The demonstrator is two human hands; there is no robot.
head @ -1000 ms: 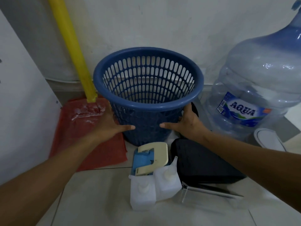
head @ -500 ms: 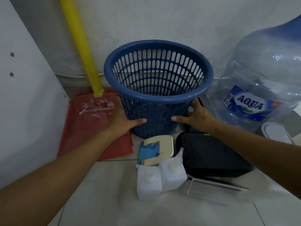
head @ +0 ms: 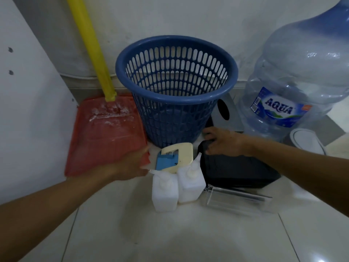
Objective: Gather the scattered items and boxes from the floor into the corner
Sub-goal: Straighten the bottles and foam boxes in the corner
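Gathering looks close to finished, judging by how tightly things sit in the corner in the head view. A blue basket point(head: 173, 127) stands upright against the far wall. A red dustpan point(head: 105, 133) with a yellow handle point(head: 90, 46) lies just left of it, and a large water jug point(head: 294, 76) stands to its right. A grey box point(head: 229, 118) with a dark oval hole is tucked between basket and jug. Nearer the camera, a cream and blue gadget point(head: 178, 156) lies at the basket's foot. Two white bottles point(head: 177, 188) stand side by side just in front of it, touching each other. A black case point(head: 238, 171) lies to their right, with a clear plastic stand point(head: 236, 202) along its near edge. A white object point(head: 306, 141) lies at the far right by the jug, only partly in view. What seems left is small: perhaps nudging the black case and the near items closer in, though I cannot see whether more things wait outside the frame. The left hand point(head: 130, 165) hangs over the near right corner of the dustpan, just left of the bottles. It is blurred, so I cannot tell whether its fingers are spread or curled, and nothing shows in it. The right hand point(head: 223, 143) rests palm down on the far left corner of the black case. Its fingers lie loosely bent over the edge and point left, not clamped round anything.
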